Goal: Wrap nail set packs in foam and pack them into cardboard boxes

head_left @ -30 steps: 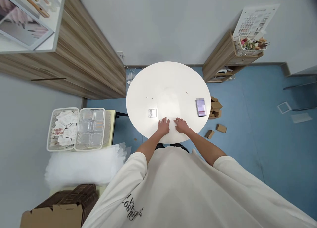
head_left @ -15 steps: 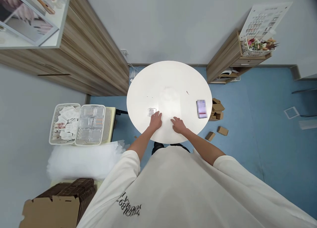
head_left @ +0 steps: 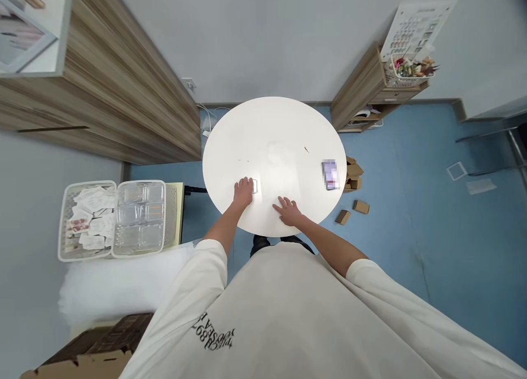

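Left hand [head_left: 244,193] is lying palm-down on the white round counter [head_left: 242,132], fingers together and pointing away from the body, covering most of a small clear square case [head_left: 254,186]. Only the case's right edge is showing past the fingers. Contact looks likely, but from this view I can't tell whether the hand is pinching the case or only pressing on it.

Right hand [head_left: 289,212] is resting flat near the counter's front edge, fingers spread wide, holding nothing, well apart from the case. The nearest item to it is a purple-and-white packet [head_left: 330,174] lying toward the counter's right edge; it's pixelated, so the contents are unreadable.

Step in hand: left hand is working at the clear case while the right is waiting on the counter. The case is lying flat, so a clean lift is calling for fingertips under its edge.

Surroundings: left of the counter, a clear compartment tray [head_left: 138,217] is sitting beside a tray of paper slips [head_left: 88,219], with a white plastic bag [head_left: 119,291] just below them. Right of the counter, a pile of small kraft cardboard boxes [head_left: 352,173] and two loose ones [head_left: 352,211] are lying on the blue floor [head_left: 411,258].
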Demonstrator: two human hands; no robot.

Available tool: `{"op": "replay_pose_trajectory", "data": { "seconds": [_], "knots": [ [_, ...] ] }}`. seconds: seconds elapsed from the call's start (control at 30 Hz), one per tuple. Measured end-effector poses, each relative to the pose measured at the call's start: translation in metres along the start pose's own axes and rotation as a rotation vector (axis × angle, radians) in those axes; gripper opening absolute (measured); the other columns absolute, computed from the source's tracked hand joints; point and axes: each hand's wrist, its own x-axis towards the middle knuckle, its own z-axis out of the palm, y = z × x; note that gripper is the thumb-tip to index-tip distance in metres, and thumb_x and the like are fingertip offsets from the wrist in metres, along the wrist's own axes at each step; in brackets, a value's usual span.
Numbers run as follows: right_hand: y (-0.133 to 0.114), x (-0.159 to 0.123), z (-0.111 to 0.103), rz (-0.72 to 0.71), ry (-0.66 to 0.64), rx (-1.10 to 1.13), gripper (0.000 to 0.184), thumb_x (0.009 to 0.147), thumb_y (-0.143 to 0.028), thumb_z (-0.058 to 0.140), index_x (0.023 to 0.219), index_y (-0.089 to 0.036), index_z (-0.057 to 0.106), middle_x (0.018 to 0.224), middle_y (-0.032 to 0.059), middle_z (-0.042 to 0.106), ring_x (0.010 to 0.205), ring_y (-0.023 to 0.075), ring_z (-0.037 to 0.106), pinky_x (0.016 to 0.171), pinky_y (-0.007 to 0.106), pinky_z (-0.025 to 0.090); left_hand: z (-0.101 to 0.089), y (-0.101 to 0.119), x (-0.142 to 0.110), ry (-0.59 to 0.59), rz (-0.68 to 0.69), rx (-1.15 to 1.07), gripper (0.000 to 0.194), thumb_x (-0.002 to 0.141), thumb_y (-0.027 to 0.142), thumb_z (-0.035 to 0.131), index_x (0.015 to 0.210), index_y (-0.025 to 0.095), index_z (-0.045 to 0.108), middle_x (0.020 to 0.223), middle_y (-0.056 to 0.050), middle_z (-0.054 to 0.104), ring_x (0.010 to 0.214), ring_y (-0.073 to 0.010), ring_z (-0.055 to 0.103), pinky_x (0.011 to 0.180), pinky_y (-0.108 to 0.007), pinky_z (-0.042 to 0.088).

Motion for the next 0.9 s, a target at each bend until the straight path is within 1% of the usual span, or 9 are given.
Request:
{"op": "replay_pose_trajectory", "data": {
  "seconds": [0.1, 0.2, 0.3, 0.4, 0.5, 0.6, 0.67, 0.73, 0.9],
  "knots": [
    [0.000, 0.001, 0.004, 0.010, 0.003, 0.000, 0.077, 0.093, -0.026, 0.052, 0.163, -0.032, 0.021, 0.172, 0.0044, -0.002, 0.157, 0.0351, 0.004, 0.122, 0.055, 0.017, -0.004, -0.003, -0.003, 0.032, 0.048, 0.013, 0.068, 0.083, 0.013, 0.053, 0.149, 0.015, 0.038, 0.144, -0.021, 0.050, 0.138, -0.0360, 0.043, 0.116, -0.052, 0.028],
    [0.002, 0.001, 0.007, 0.004, 0.035, 0.015, 0.080, 0.089, -0.021, 0.054, 0.163, -0.033, 0.025, 0.173, 0.0036, 0.000, 0.157, 0.0346, 0.006, 0.122, 0.053, 0.018, -0.012, -0.001, -0.007, 0.050, 0.022, -0.033, 0.065, 0.082, 0.021, 0.059, 0.144, 0.016, 0.042, 0.134, -0.019, 0.056, 0.129, -0.0359, 0.050, 0.113, -0.050, 0.032],
    [0.002, 0.001, 0.010, -0.006, 0.099, 0.033, 0.079, 0.087, -0.018, 0.055, 0.161, -0.032, 0.030, 0.172, 0.0042, 0.006, 0.157, 0.0350, 0.010, 0.122, 0.053, 0.020, -0.021, 0.015, -0.009, 0.129, -0.021, -0.118, 0.065, 0.085, 0.030, 0.060, 0.145, 0.017, 0.040, 0.136, -0.018, 0.055, 0.127, -0.0351, 0.051, 0.110, -0.047, 0.036],
    [0.001, -0.004, 0.011, -0.027, 0.168, 0.030, 0.076, 0.087, -0.016, 0.054, 0.159, -0.030, 0.035, 0.171, 0.0070, 0.014, 0.155, 0.0351, 0.016, 0.120, 0.053, 0.021, -0.023, 0.042, -0.008, 0.149, 0.051, -0.209, 0.065, 0.085, 0.035, 0.062, 0.144, 0.018, 0.040, 0.140, -0.016, 0.054, 0.127, -0.0329, 0.052, 0.107, -0.043, 0.041],
    [0.005, -0.015, 0.012, -0.026, 0.259, 0.031, 0.070, 0.089, -0.015, 0.050, 0.157, -0.023, 0.039, 0.168, 0.0122, 0.023, 0.152, 0.0338, 0.025, 0.119, 0.051, 0.022, -0.017, 0.069, -0.005, 0.114, 0.144, -0.253, 0.064, 0.084, 0.033, 0.063, 0.143, 0.020, 0.041, 0.140, -0.014, 0.054, 0.126, -0.0313, 0.053, 0.106, -0.041, 0.042],
    [0.016, -0.030, 0.019, 0.023, 0.320, 0.047, 0.058, 0.091, -0.015, 0.047, 0.149, -0.018, 0.047, 0.162, 0.0165, 0.035, 0.145, 0.0328, 0.034, 0.115, 0.049, 0.026, -0.007, 0.090, -0.003, 0.047, 0.207, -0.249, 0.064, 0.084, 0.032, 0.063, 0.143, 0.021, 0.042, 0.139, -0.014, 0.054, 0.123, -0.0310, 0.055, 0.104, -0.042, 0.042],
    [0.026, -0.039, 0.025, 0.062, 0.326, 0.063, 0.052, 0.092, -0.016, 0.047, 0.143, -0.016, 0.052, 0.157, 0.0180, 0.040, 0.140, 0.0330, 0.038, 0.113, 0.048, 0.029, 0.000, 0.099, -0.001, 0.016, 0.246, -0.230, 0.064, 0.084, 0.031, 0.063, 0.143, 0.020, 0.042, 0.139, -0.014, 0.054, 0.122, -0.0314, 0.055, 0.104, -0.043, 0.041],
    [0.034, -0.045, 0.031, 0.087, 0.322, 0.075, 0.048, 0.091, -0.018, 0.050, 0.139, -0.015, 0.054, 0.154, 0.0184, 0.043, 0.136, 0.0333, 0.040, 0.111, 0.047, 0.031, 0.006, 0.105, 0.002, 0.010, 0.275, -0.211, 0.063, 0.084, 0.030, 0.062, 0.143, 0.019, 0.043, 0.138, -0.014, 0.054, 0.123, -0.0320, 0.054, 0.105, -0.044, 0.039],
    [0.044, -0.045, 0.039, 0.086, 0.298, 0.081, 0.046, 0.089, -0.018, 0.055, 0.135, -0.016, 0.055, 0.147, 0.0165, 0.048, 0.127, 0.0327, 0.045, 0.104, 0.044, 0.035, 0.020, 0.116, 0.006, 0.047, 0.295, -0.170, 0.060, 0.085, 0.027, 0.061, 0.141, 0.017, 0.044, 0.137, -0.016, 0.054, 0.127, -0.0339, 0.050, 0.105, -0.046, 0.037]
  ]
}}
